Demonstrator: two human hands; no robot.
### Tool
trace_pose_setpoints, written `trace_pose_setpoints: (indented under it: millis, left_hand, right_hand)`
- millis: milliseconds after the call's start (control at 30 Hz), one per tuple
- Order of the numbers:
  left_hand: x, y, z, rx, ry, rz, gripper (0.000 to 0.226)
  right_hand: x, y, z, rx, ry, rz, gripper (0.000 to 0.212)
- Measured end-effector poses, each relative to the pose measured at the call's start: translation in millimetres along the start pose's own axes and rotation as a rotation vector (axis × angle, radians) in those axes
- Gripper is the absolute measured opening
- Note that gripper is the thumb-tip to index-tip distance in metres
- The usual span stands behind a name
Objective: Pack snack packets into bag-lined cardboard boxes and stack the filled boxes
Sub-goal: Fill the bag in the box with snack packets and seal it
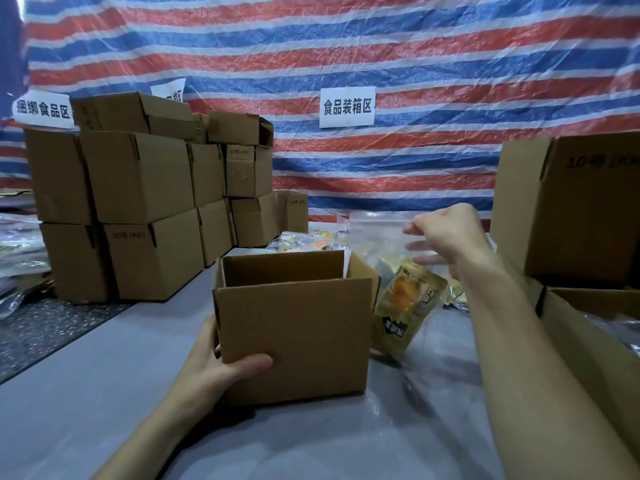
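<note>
An open cardboard box point(294, 327) stands on the grey table in front of me, its flaps up and its inside hidden from here. My left hand point(211, 365) grips its lower left corner, thumb across the front face. My right hand point(446, 233) is raised beyond the box and pinches a clear plastic bag point(377, 230). A yellow snack packet point(408, 306) leans against the box's right side. More small packets point(304, 242) lie in a heap behind the box.
Closed cardboard boxes point(145, 206) are stacked two and three high at the left. A tall box point(571, 209) and an open one point(595, 341) stand at the right edge. A striped tarp point(346, 64) with paper signs hangs behind. Plastic sheeting covers the table at right.
</note>
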State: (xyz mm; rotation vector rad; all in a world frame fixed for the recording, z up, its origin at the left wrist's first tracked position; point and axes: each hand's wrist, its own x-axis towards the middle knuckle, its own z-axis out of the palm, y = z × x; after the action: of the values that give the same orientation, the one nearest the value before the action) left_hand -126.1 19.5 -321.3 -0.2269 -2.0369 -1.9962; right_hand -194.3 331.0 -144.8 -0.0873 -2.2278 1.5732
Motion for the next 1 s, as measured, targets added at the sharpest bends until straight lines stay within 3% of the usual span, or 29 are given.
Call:
trace_pose_setpoints:
  millis: [233, 600, 767, 1000]
  left_hand:
    - [-1.2, 7.2, 2.5, 0.041, -0.071, 0.023, 0.117]
    - [-3.5, 8.6, -1.0, 0.011, -0.109, 0.009, 0.103]
    - [-3.3, 10.7, 0.0, 0.012, -0.132, -0.009, 0.1]
    - [-2.7, 10.0, -0.1, 0.024, -0.141, -0.006, 0.102]
  right_hand:
    - [-21.6, -17.9, 22.0, 0.004, 0.15, -0.209, 0.025]
    - [-20.5, -124.6, 12.4, 0.18, 0.302, -0.415, 0.02]
    - [-32.6, -156.8, 8.2, 0.209, 0.294, -0.456, 0.011]
    - [-50.9, -163.7, 30.1, 0.152, 0.221, -0.498, 0.018]
